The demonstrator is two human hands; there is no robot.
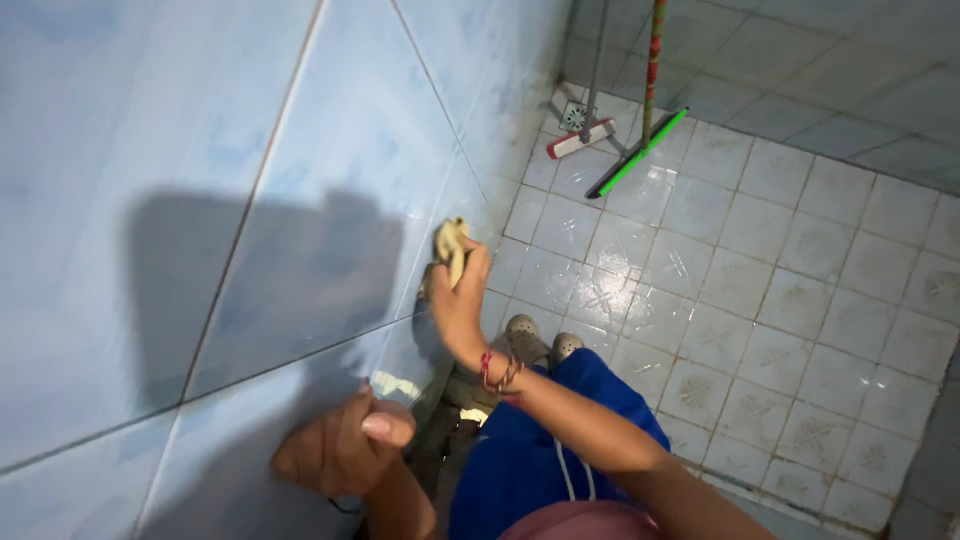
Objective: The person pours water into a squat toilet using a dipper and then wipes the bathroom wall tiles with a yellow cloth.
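On wall, right hand [460, 305] grips cloth [449, 243], partly hidden; left hand [340, 445] flat, empty.

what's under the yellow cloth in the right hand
The cloth, gripped by the right hand, presses against the blue wall tile. The patch beneath it is covered.

Head view: from the wearer's head, tilted steeply down, close to wall [250, 200] at left, floor [780, 280] at right.

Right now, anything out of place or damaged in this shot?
Nothing stands out. Right hand presses a yellowish cloth to the blue wall tiles; left hand rests flat on the wall. Two squeegees lean in the far corner; floor tiles look wet, unbroken.
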